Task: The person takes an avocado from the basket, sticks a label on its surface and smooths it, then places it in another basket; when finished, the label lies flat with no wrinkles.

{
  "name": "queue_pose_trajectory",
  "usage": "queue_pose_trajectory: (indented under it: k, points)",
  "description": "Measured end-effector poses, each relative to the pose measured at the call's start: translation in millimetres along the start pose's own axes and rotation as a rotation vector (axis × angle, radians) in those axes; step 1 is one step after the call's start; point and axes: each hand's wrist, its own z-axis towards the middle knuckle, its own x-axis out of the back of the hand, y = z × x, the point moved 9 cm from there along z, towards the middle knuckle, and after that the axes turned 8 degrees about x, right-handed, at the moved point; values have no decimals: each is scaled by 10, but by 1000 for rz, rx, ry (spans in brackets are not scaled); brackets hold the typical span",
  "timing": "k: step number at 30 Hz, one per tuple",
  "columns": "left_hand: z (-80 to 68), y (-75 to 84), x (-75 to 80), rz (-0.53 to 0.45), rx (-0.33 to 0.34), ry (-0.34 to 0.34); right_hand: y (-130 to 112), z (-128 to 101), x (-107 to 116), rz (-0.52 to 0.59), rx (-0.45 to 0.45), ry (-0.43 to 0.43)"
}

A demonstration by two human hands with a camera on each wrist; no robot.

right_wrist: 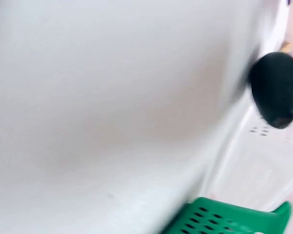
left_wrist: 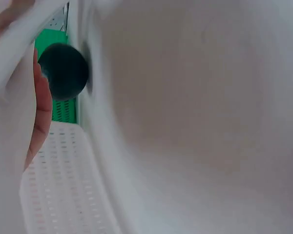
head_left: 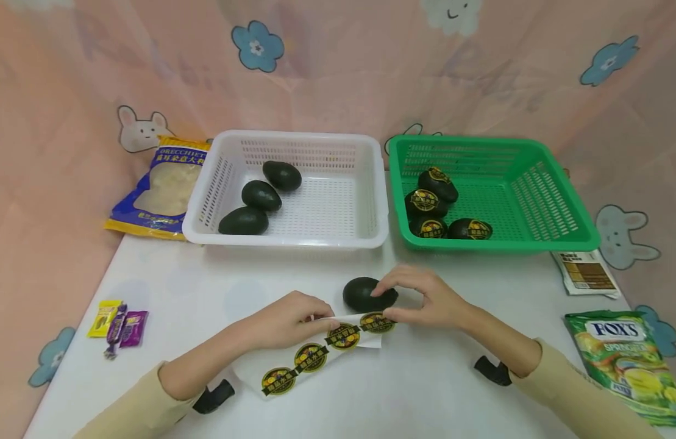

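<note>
In the head view my left hand [head_left: 294, 320] grips a white strip of round black-and-gold stickers [head_left: 310, 357], thumb along its upper edge. The strip slants up to the right, loose paper below it. My right hand [head_left: 425, 296] is at its far end, thumb at the last sticker, index finger bent over a dark green avocado [head_left: 359, 295]. Whether that thumb pinches the sticker I cannot tell. The avocado lies on the table just behind the strip. The left wrist view shows left-hand fingers [left_wrist: 42, 114] behind white paper, near the avocado [left_wrist: 66, 73].
Behind stands a white basket [head_left: 285, 240] with three plain avocados [head_left: 244, 221]. Right of it, a green basket [head_left: 502, 245] holds several stickered avocados [head_left: 425, 202]. A pasta bag [head_left: 162, 189] leans left; small candies [head_left: 117, 326] lie below it. A FOX'S bag [head_left: 625, 360] lies right.
</note>
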Motion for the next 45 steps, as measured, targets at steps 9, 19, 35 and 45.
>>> queue_pose_trajectory:
  k: [9, 19, 35, 45]
  points:
    - [10, 104, 89, 115, 43, 94, -135, -48, 7, -53, -78, 76]
    - [80, 55, -172, 18, 10, -3, 46, -213, 141, 103, -272, 291]
    - [368, -73, 53, -93, 51, 263, 485, -498, -124, 132, -832, 484]
    - [415, -94, 17, -120, 87, 260, 496, -448, -157, 95, -769, 475]
